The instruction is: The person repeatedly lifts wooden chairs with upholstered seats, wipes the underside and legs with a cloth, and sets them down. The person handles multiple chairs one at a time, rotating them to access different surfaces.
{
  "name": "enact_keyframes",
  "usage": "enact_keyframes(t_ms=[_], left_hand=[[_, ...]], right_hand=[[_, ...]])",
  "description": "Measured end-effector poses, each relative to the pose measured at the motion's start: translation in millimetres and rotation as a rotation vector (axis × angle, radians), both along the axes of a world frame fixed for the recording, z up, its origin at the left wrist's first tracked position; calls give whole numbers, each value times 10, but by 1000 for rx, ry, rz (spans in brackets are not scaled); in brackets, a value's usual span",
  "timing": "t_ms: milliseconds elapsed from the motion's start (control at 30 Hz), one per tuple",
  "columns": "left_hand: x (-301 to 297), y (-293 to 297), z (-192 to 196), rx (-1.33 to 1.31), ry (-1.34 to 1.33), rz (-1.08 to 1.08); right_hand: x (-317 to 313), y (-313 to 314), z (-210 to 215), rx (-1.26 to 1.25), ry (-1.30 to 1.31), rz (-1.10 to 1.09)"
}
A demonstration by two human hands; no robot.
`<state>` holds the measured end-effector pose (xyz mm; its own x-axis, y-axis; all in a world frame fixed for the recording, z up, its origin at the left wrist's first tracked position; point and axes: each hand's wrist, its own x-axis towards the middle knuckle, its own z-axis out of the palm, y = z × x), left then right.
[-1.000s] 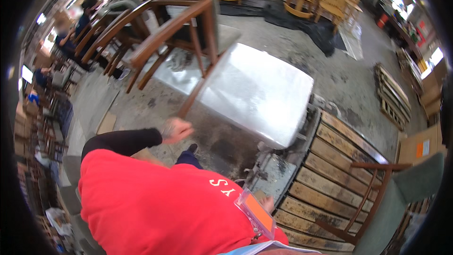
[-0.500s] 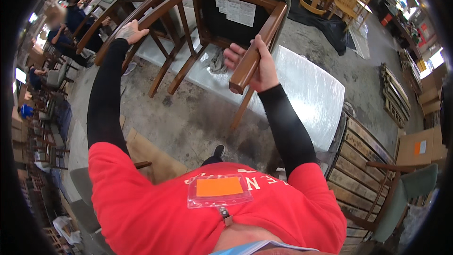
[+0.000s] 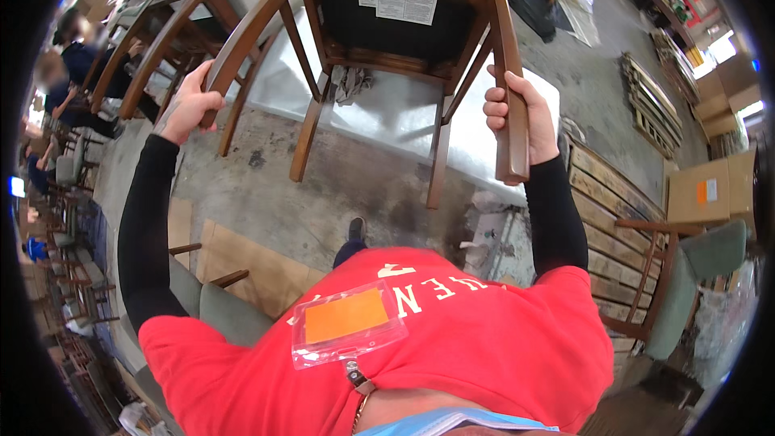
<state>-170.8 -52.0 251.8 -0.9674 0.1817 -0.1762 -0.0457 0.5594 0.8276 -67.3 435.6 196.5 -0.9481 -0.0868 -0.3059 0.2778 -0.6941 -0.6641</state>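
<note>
I see a wooden chair (image 3: 395, 40) held up at 12 o'clock, seat underside facing me (a white paper label is stuck there). My left hand (image 3: 187, 105) is wrapped around one chair leg at 10 o'clock; my right hand (image 3: 521, 117) is clenched around another leg at 2 o'clock. Below the chair stands a bench (image 3: 387, 117) with a pale, shiny top. The floor (image 3: 258, 194) is stained grey concrete with a cardboard sheet (image 3: 242, 262) at 8 o'clock. Wooden pallets (image 3: 613, 202) lie at 3 o'clock beside a green-cushioned chair (image 3: 686, 274). More chairs (image 3: 173, 20) are stacked at 11 o'clock, near seated people (image 3: 69, 85).
</note>
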Motion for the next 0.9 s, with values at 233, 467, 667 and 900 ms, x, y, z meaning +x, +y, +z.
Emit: enact_keyframes(t_ms=[233, 467, 667, 900], left_hand=[[948, 1451, -86, 75, -37, -64], [1328, 2541, -40, 48, -50, -172], [1461, 2936, -52, 76, -20, -176], [1491, 2858, -113, 86, -114, -87]], right_hand=[[1345, 1258, -28, 6, 36, -98], [2157, 2186, -93, -42, 94, -184], [2224, 2605, -325, -137, 311, -178], [413, 1142, -2513, 411, -107, -80]])
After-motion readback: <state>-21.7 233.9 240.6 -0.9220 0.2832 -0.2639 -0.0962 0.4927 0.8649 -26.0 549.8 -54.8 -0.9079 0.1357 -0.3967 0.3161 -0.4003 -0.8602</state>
